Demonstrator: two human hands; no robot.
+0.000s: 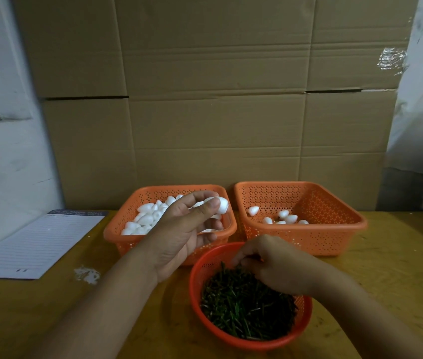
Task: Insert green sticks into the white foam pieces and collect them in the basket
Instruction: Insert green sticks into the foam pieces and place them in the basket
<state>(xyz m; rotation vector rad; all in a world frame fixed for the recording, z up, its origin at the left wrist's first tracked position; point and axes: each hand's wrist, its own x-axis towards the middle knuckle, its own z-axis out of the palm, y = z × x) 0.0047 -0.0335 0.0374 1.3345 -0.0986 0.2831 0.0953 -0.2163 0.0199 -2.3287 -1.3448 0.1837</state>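
While a foam piece (221, 204) is pinched in the left hand (185, 229), sticks (244, 304) are fingered by the right hand (272, 265), its grip indiscernible; few pieces lie in the right basket (345, 234), many unprocessed.

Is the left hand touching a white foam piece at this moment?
Touching. The head view shows the left hand pinching a white foam piece between thumb and fingertips, raised above the left orange basket.

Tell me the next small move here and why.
Probably: the right hand pinches one stick out of the green sticks in the round red basket and lifts it toward the foam piece that the left hand holds ready; no stick shows in it.
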